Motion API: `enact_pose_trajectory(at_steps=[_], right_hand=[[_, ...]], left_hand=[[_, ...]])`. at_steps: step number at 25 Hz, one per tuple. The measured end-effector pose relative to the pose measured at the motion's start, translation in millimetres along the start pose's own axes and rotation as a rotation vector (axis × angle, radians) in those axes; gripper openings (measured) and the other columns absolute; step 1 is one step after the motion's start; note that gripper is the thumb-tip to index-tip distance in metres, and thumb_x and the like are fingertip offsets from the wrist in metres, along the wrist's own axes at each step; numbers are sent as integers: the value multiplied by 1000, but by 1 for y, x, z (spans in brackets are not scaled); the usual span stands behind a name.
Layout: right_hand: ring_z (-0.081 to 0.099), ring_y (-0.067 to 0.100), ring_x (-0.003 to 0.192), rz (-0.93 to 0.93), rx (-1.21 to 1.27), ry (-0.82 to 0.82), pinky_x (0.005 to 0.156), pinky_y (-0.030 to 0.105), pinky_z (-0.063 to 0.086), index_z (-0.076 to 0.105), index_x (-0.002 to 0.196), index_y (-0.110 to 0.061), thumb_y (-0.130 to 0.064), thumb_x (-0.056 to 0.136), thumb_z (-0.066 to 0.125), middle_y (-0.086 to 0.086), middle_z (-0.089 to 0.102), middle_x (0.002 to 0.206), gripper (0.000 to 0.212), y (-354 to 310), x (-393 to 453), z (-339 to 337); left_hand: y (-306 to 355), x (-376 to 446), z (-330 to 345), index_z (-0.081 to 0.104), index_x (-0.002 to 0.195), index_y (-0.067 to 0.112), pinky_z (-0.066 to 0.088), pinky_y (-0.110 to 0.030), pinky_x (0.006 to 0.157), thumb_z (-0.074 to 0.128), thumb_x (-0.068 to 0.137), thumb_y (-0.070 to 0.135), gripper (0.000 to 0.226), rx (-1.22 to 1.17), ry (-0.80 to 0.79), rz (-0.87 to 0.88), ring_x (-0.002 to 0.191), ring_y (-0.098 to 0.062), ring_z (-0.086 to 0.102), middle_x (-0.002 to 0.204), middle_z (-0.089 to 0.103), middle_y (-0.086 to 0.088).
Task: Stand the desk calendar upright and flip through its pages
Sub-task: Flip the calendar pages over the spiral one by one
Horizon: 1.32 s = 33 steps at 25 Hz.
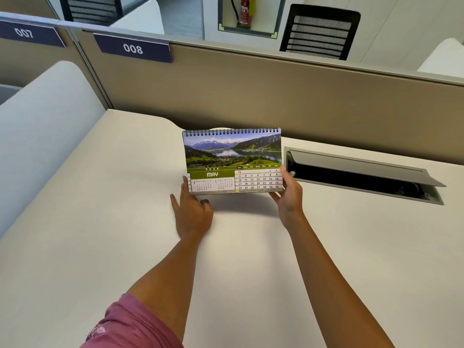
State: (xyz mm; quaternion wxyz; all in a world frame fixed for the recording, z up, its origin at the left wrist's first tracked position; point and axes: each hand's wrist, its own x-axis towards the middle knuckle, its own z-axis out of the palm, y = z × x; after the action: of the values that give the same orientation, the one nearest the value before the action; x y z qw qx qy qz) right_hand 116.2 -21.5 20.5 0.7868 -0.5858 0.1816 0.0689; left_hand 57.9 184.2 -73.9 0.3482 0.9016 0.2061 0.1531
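A spiral-bound desk calendar stands upright in the middle of the white desk, its bottom edge lifted slightly above the surface. The front page shows a lake and mountain photo above a green MAY 2026 grid. My right hand grips the calendar's lower right corner, thumb on the front. My left hand sits at the lower left corner, fingers reaching under and behind the base, thumb curled in front. How firmly the left hand holds it is hard to tell.
A grey cable hatch with its lid raised is set into the desk just right of the calendar. A beige partition runs along the back, with label plates 007 and 008. A white side divider rises at the left. Black mesh chairs stand beyond.
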Motion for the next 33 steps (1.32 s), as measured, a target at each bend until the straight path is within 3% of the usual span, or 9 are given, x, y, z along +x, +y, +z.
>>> enact_pose_trajectory(at_steps=[6, 11, 14, 17, 21, 25, 29, 33], right_hand=[[65, 21, 93, 158, 246, -250, 69, 28, 52, 62, 122, -14, -64, 90, 36, 9, 70, 109, 65, -10, 0, -18], [67, 27, 97, 173, 327, -370, 75, 31, 56, 71, 111, -12, -71, 75, 49, 13, 71, 110, 72, -18, -5, -17], [63, 29, 110, 163, 376, -456, 85, 34, 55, 69, 118, -14, -72, 79, 41, 13, 67, 121, 76, -29, -8, -8], [58, 31, 117, 116, 414, -550, 87, 39, 55, 61, 130, -15, -74, 78, 42, 13, 62, 128, 81, -45, -9, 5], [64, 31, 114, 102, 476, -736, 93, 40, 55, 50, 136, -4, -74, 76, 43, 16, 64, 128, 92, -72, -8, 25], [61, 30, 119, 91, 508, -875, 99, 38, 50, 30, 149, -4, -74, 77, 42, 17, 47, 145, 101, -91, 1, 39], [58, 32, 123, 79, 531, -908, 100, 40, 49, 28, 150, -3, -70, 77, 48, 18, 42, 149, 102, -100, 12, 46], [58, 32, 122, 76, 524, -847, 96, 39, 54, 30, 149, -3, -72, 85, 36, 18, 44, 149, 95, -98, 14, 47]], left_hand=[[1, -3, 0, 40, 146, 25, -9, -35, 123, 46, 90, 26, 57, 42, -6, 8, 143, -18, 33, 150, 44, -6], [-2, -1, 2, 43, 143, 24, -3, -42, 125, 43, 95, 32, 49, 173, -22, 16, 142, -17, 35, 143, 53, -6], [3, -1, 0, 48, 140, 13, 2, -44, 125, 49, 95, 28, 47, 125, 12, 1, 145, -17, 31, 148, 47, -7], [9, -3, -5, 35, 146, 9, 2, -43, 125, 50, 95, 28, 57, 56, 18, -28, 146, -16, 27, 153, 41, -8], [14, -5, -10, 13, 156, 19, 0, -41, 125, 48, 95, 30, 71, -36, -12, -94, 150, -19, 18, 158, 33, -1], [15, -4, -9, 12, 156, 23, 0, -40, 125, 48, 95, 33, 72, -18, -2, -108, 150, -19, 19, 158, 34, -2], [11, -3, -6, 13, 156, 23, 0, -40, 125, 47, 95, 33, 71, 3, -1, -95, 149, -17, 21, 159, 33, -1], [8, -2, -4, 14, 155, 22, -1, -40, 125, 47, 94, 33, 70, 9, -4, -87, 148, -16, 24, 158, 34, -1]])
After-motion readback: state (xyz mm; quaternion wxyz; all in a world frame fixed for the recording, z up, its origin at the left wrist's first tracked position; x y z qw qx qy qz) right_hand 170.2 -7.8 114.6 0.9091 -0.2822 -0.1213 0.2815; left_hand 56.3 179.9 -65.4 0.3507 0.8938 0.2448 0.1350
